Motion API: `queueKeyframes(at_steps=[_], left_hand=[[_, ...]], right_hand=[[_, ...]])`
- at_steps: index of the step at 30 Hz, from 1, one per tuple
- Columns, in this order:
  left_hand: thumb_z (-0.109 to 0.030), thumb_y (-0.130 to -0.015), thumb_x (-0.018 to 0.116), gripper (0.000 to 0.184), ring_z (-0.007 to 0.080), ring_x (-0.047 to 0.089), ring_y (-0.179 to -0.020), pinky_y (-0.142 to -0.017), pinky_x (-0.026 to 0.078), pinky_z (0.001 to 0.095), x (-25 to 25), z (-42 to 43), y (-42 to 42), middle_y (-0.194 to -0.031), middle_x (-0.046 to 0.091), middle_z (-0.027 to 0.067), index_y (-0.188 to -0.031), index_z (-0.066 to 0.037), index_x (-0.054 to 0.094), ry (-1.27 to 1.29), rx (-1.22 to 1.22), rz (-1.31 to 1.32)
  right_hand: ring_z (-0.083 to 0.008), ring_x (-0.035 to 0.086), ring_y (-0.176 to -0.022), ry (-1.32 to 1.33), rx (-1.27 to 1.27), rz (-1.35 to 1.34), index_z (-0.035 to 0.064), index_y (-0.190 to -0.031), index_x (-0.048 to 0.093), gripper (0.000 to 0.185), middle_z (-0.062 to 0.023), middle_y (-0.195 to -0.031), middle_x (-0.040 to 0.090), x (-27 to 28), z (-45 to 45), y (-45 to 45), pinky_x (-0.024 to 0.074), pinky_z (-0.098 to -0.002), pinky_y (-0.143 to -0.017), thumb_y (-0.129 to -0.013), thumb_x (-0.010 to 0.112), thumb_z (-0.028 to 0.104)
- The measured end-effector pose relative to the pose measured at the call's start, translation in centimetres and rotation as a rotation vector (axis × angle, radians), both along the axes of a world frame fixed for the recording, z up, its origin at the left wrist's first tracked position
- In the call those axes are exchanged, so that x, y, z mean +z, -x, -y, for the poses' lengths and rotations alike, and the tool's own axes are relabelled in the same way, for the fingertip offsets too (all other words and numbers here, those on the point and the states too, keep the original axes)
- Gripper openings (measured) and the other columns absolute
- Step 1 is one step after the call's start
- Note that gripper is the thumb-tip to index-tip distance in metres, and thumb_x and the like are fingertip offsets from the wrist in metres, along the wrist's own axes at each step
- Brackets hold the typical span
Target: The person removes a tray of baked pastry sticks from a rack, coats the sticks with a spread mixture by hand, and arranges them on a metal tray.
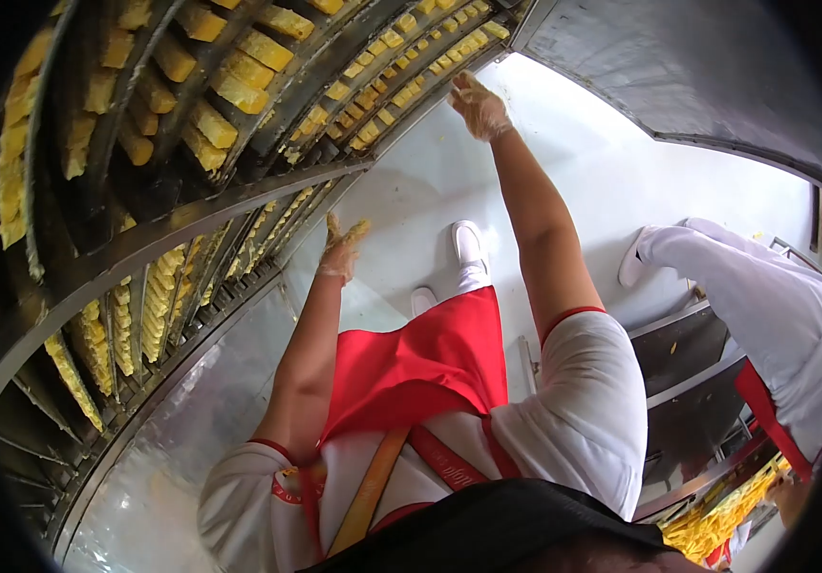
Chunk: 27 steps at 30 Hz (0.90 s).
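My left hand (342,250), in a clear plastic glove, is beside the lower part of a metal rack (191,215). Its fingers are apart and I see nothing in them. Farther along, near the rack's far side, my right hand (480,107) reaches out in a similar glove, its fingers slightly bent and apart, with nothing visible in it. Whether either hand touches the rack I cannot tell. Dark trays (282,129) in the rack carry rows of yellow bars of food (244,81), on several levels.
A grey metal panel (621,57) stands at the upper right, over a pale floor (573,124). To the right is another person in white trousers (755,277), beside dark trays (678,349) and a heap of yellow strips (726,516).
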<state>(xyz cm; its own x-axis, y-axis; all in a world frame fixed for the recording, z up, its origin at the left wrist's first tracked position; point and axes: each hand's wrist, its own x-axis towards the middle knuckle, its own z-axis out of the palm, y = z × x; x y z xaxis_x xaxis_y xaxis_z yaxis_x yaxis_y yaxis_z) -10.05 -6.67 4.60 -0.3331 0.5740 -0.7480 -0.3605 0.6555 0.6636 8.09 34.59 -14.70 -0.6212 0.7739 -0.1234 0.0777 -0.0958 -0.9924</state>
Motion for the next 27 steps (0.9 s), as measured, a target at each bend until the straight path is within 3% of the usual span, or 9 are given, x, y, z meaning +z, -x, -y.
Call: queueKeyframes(at_steps=[3,6,12,14,15,17,21,24,27], left_hand=[[-0.047,-0.088,0.066,0.096,0.0274,0.019,-0.147,-0.112,0.009,0.0657,1.7,0.0,-0.3,-0.161,0.019,0.0054,-0.157,-0.029,0.002,-0.018,-0.001,0.075],[-0.053,-0.091,0.056,0.087,0.0252,0.017,-0.148,-0.113,0.012,0.0585,5.5,-2.2,-2.5,-0.161,0.018,0.0042,-0.157,-0.026,0.005,-0.048,0.004,0.121],[-0.064,-0.097,0.034,0.077,0.0207,0.013,-0.148,-0.117,0.018,0.0443,19.5,-7.4,-12.2,-0.162,0.016,0.0019,-0.157,-0.021,0.011,-0.193,-0.041,0.408],[-0.067,-0.098,0.027,0.078,0.0184,0.015,-0.147,-0.118,0.021,0.0373,23.4,-7.7,-16.4,-0.162,0.017,0.0017,-0.157,-0.019,0.012,-0.302,-0.051,0.561],[-0.062,-0.100,0.031,0.074,0.0166,0.029,-0.142,-0.115,0.028,0.0334,24.0,-6.9,-18.7,-0.159,0.027,0.0017,-0.156,-0.015,0.019,-0.407,0.007,0.548],[-0.060,-0.100,0.033,0.072,0.0168,0.030,-0.141,-0.114,0.029,0.0334,27.3,-5.7,-22.6,-0.157,0.028,0.0023,-0.155,-0.015,0.020,-0.471,-0.045,0.557],[-0.056,-0.100,0.035,0.069,0.0173,0.033,-0.138,-0.112,0.030,0.0334,36.2,-4.6,-29.9,-0.154,0.032,0.0035,-0.153,-0.013,0.024,-0.539,-0.340,0.526],[-0.053,-0.100,0.037,0.066,0.0177,0.035,-0.137,-0.111,0.032,0.0335,42.2,-3.1,-35.9,-0.152,0.034,0.0044,-0.151,-0.012,0.026,-0.621,-0.575,0.519],[-0.050,-0.100,0.039,0.064,0.0181,0.037,-0.135,-0.110,0.033,0.0335,46.7,-0.2,-42.5,-0.150,0.037,0.0053,-0.150,-0.011,0.028,-0.697,-0.795,0.525]], right_hand=[[-0.0230,0.054,-0.112,0.443,-0.084,-0.024,0.0082,-0.143,0.043,0.061,-0.0049,-0.139,0.048,7.6,4.3,-4.2,0.0459,-0.0373,-0.096,-0.085,0.061,0.014],[-0.0247,0.058,-0.110,0.843,-0.287,-0.180,0.0104,-0.138,0.051,0.054,-0.0055,-0.134,0.054,15.2,11.4,-9.1,0.0465,-0.0373,-0.094,-0.088,0.063,0.024],[-0.0251,0.043,-0.131,0.572,-0.040,-0.113,0.0117,-0.151,0.034,0.056,-0.0074,-0.151,0.039,34.5,26.4,-10.2,0.0331,-0.0402,-0.110,-0.100,0.048,0.032],[-0.0230,0.031,-0.141,0.375,-0.177,-0.020,0.0120,-0.153,0.029,0.059,-0.0063,-0.156,0.031,41.4,31.3,-8.3,0.0226,-0.0373,-0.116,-0.101,0.044,0.036],[-0.0242,0.031,-0.142,0.353,-0.302,-0.040,0.0122,-0.154,0.027,0.061,-0.0087,-0.157,0.029,45.3,32.4,-8.8,0.0248,-0.0369,-0.116,-0.101,0.044,0.037],[-0.0265,0.031,-0.142,0.304,-0.585,-0.081,0.0125,-0.154,0.024,0.064,-0.0134,-0.160,0.023,51.9,33.8,-11.4,0.0292,-0.0360,-0.114,-0.101,0.045,0.040],[-0.0266,0.038,-0.138,-0.062,-0.653,-0.279,0.0083,-0.148,0.035,0.059,-0.0171,-0.152,0.036,55.7,35.5,-20.4,0.0328,-0.0348,-0.111,-0.099,0.046,0.038],[-0.0233,0.054,-0.110,-0.007,-0.659,-0.061,0.0054,-0.125,0.056,0.042,-0.0113,-0.116,0.060,70.7,41.1,-27.3,0.0403,-0.0341,-0.099,-0.096,0.048,0.035],[-0.0287,0.057,-0.107,-0.230,-0.934,0.160,0.0051,-0.118,0.055,0.052,-0.0159,-0.112,0.060,77.7,48.6,-32.3,0.0428,-0.0378,-0.096,-0.082,0.064,0.041]])
